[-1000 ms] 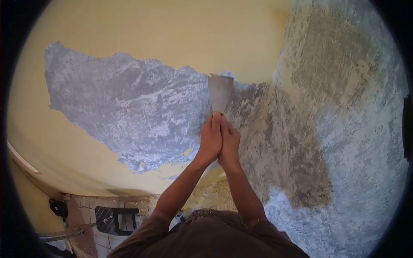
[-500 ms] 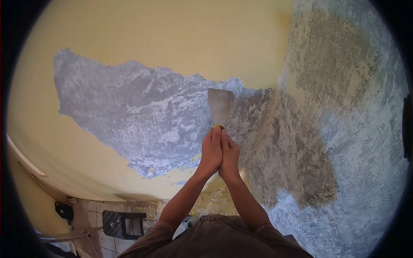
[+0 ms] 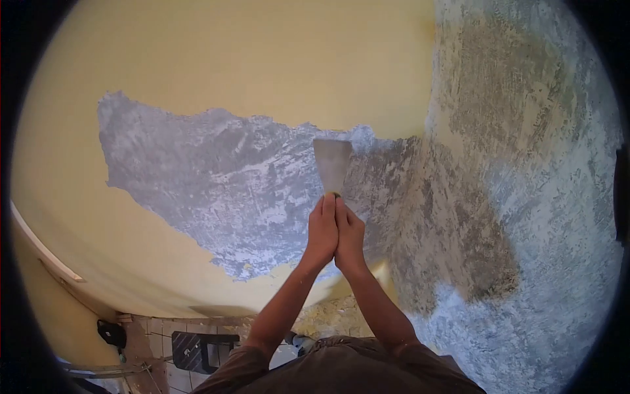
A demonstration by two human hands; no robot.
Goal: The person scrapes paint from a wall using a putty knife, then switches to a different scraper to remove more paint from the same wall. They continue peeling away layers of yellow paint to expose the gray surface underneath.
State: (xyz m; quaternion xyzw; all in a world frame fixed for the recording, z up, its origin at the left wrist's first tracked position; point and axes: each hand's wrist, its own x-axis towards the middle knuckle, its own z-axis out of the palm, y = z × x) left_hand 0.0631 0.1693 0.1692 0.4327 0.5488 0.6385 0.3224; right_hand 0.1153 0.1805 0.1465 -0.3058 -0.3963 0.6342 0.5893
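Both of my hands are wrapped together round the handle of a scraper (image 3: 333, 161), pointing its wide metal blade up the wall. My left hand (image 3: 321, 231) and my right hand (image 3: 350, 233) press side by side, thumbs along the top, hiding most of the handle. The blade's edge lies close under the ragged upper border of a grey scraped patch (image 3: 197, 164). Above and left of that patch, yellow paint (image 3: 262, 59) still covers the wall. To the right of the blade the bare surface turns darker and mottled.
A second scraped wall (image 3: 558, 249) meets this one at a corner on the right. Yellow paint flakes (image 3: 331, 316) litter the tiled floor below. A black step stool (image 3: 190, 351) stands at lower left, near a dark object (image 3: 111, 333) and a metal bar (image 3: 98, 371).
The view has shifted, so the patch's left part sits further right and lower. Both hands keep their grip on the scraper, whose blade stands slightly further from the patch's upper border.
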